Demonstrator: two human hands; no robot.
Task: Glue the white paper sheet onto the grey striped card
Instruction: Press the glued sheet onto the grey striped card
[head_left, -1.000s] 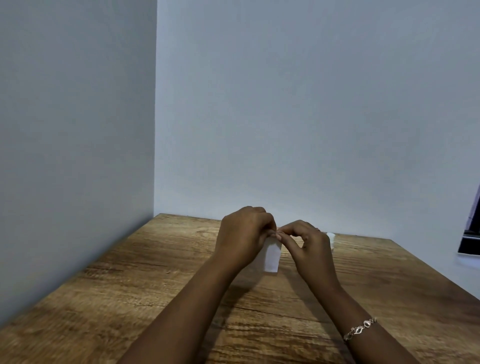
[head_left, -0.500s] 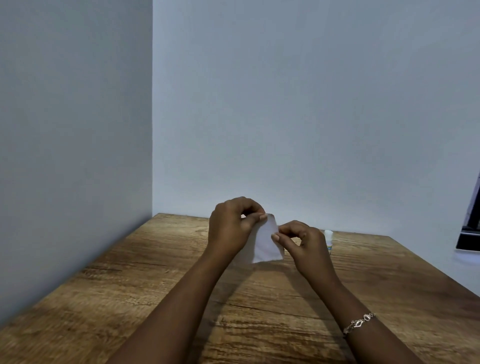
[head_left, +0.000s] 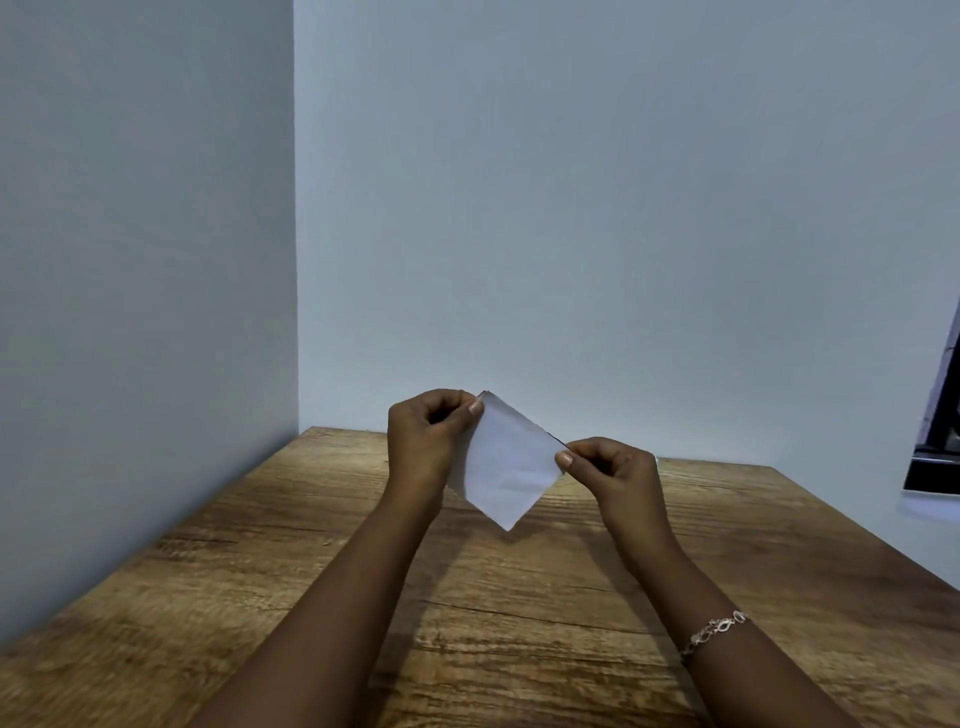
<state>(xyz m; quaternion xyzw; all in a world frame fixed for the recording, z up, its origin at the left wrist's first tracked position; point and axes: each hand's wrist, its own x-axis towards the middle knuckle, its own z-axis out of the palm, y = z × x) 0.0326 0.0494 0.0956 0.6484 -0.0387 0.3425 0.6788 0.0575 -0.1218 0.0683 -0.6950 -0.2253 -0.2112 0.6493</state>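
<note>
white paper sheet (head_left: 506, 467) raised higher, turned corner-down

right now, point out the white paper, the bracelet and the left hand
white paper (head_left: 506, 467), head view, middle of its white face
bracelet (head_left: 716, 631), head view, middle of its chain
left hand (head_left: 421, 441), head view, back of the hand

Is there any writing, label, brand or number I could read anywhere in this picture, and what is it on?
None can be read.
The white paper sheet, pinched by the left hand and the right hand, shows a blank face.
The dark object at the right edge shows no legible marks.
</note>
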